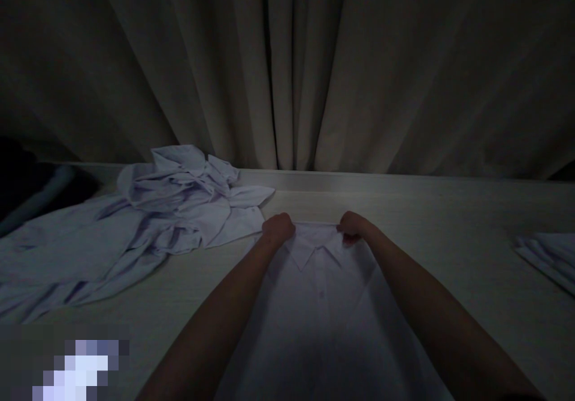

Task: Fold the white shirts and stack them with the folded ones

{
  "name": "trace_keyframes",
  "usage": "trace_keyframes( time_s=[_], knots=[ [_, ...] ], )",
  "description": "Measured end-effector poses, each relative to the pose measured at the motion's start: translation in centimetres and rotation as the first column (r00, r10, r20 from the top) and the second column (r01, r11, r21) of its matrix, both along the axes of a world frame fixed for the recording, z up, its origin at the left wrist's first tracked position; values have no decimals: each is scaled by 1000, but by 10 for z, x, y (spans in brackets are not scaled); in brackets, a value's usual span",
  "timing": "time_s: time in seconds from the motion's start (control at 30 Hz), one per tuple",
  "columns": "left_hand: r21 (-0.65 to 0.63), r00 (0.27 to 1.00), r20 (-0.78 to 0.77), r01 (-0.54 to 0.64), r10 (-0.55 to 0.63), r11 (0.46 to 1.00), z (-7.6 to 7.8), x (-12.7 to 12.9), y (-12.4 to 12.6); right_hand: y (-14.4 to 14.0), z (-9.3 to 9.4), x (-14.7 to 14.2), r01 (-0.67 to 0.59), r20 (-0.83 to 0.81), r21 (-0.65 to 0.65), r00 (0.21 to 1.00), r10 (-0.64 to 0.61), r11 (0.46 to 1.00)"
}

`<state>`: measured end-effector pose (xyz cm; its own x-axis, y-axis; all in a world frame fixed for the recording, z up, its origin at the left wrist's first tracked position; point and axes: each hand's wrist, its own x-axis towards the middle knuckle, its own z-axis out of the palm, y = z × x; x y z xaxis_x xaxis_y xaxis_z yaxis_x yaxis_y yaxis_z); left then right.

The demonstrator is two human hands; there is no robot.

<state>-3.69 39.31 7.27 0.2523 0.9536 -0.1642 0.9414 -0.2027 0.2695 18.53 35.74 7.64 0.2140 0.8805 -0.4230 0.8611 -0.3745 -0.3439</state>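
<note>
A white collared shirt [321, 305] is spread out in front of me, its buttoned front facing up and its collar at the far end. My left hand [279, 227] is closed on the shirt by the left side of the collar. On the other side of the collar, my right hand [354, 227] pinches the fabric. Both arms reach forward over the shirt, covering parts of its sides. The lower end of the shirt runs out of view at the bottom.
Crumpled white shirts [179, 203] lie in a heap on the pale surface [453, 239] at left. Folded white cloth [550, 254] sits at the right edge. Long curtains [381, 78] hang behind. A dark item [40, 191] is at far left. A pixelated patch covers the lower left.
</note>
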Motion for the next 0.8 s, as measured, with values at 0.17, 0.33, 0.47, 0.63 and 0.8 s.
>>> trace_keyframes(
  time_s=[0.17, 0.33, 0.47, 0.63, 0.8],
  knots=[
    [0, 963, 236, 137, -133, 991, -15, -24, 9, -12, 4, 29, 113, -143, 147, 985, -92, 983],
    [-39, 893, 397, 248, -213, 968, -26, -48, 12, -31, -7, 33, 77, -338, 209, 941, -2, 975],
    [-29, 872, 447, 236, -199, 971, -32, -45, 15, -38, -18, 23, 10, -512, 139, 857, 63, 990],
    [9, 868, 470, 176, -159, 984, -42, -42, 19, -36, -26, 24, 55, -671, 128, 740, 46, 990],
    [30, 867, 475, 156, -152, 987, -46, -45, 21, -30, -39, 20, 170, -615, 220, 789, 1, 961]
  ],
)
